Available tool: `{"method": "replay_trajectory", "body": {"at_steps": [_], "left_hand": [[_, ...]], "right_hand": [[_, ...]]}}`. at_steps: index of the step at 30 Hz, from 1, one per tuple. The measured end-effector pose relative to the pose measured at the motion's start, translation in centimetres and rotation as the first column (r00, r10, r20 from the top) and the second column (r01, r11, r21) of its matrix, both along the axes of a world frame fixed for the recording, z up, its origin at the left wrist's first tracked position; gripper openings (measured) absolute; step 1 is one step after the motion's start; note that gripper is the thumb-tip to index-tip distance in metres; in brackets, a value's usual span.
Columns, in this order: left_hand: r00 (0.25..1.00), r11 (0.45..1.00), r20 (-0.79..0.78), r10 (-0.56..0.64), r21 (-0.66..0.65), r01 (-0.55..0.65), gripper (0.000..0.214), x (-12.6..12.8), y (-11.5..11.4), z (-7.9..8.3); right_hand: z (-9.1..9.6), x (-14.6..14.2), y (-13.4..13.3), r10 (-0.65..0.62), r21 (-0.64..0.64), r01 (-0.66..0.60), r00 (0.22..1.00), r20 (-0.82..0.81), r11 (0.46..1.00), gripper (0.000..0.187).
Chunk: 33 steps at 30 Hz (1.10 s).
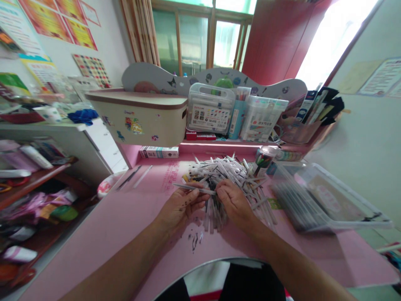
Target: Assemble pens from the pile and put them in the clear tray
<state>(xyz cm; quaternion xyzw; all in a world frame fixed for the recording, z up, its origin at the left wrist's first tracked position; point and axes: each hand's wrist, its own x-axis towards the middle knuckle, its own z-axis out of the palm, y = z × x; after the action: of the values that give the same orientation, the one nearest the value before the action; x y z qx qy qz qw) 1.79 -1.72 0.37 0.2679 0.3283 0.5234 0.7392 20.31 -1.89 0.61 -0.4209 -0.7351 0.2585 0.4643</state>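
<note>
Pink counter (125,217) below a window (194,37): the left hand (180,205) has its fingers (194,196) pinched on a white pen (200,190), held level. The right hand (233,202) curls its fingers at the pen's other end; I cannot tell whether they grip. Both hands sit at the near edge of a pile (225,169) of pens. A clear tray (344,209) lies just to the right.

A thin white pen (193,189), held level in the left hand (180,207) with one end by the right hand (233,202), sits just in front of a big messy pile (225,169) of white pens on the pink desk (131,217).
</note>
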Motion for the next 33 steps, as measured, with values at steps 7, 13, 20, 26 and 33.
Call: {"method": "replay_trajectory", "body": {"at_steps": [7,13,20,26,33], "left_hand": [[1.000,1.000,-0.024,-0.013,0.011,0.013,0.018,-0.21,-0.09,-0.27],[0.999,1.000,-0.042,-0.006,-0.009,0.006,0.016,-0.19,0.01,0.00],[0.999,1.000,-0.033,-0.018,-0.016,0.017,0.016,-0.18,-0.06,-0.03],[0.999,1.000,-0.031,-0.012,0.008,0.012,0.017,-0.14,-0.14,-0.22],[0.998,0.999,-0.047,-0.032,0.004,0.032,0.018,-0.24,0.00,-0.15]], "right_hand": [[0.04,0.10,-0.23,0.006,0.001,-0.006,1.000,-0.014,1.000,0.004],[0.02,0.04,-0.30,0.008,-0.039,-0.008,1.000,0.007,0.999,0.010],[0.11,0.07,-0.28,0.015,0.017,-0.016,0.999,0.045,1.000,0.019],[0.16,0.13,-0.48,0.010,0.002,-0.010,1.000,0.024,1.000,0.005],[-0.09,0.17,-0.41,0.003,-0.007,-0.003,0.999,0.040,1.000,0.010]]}}
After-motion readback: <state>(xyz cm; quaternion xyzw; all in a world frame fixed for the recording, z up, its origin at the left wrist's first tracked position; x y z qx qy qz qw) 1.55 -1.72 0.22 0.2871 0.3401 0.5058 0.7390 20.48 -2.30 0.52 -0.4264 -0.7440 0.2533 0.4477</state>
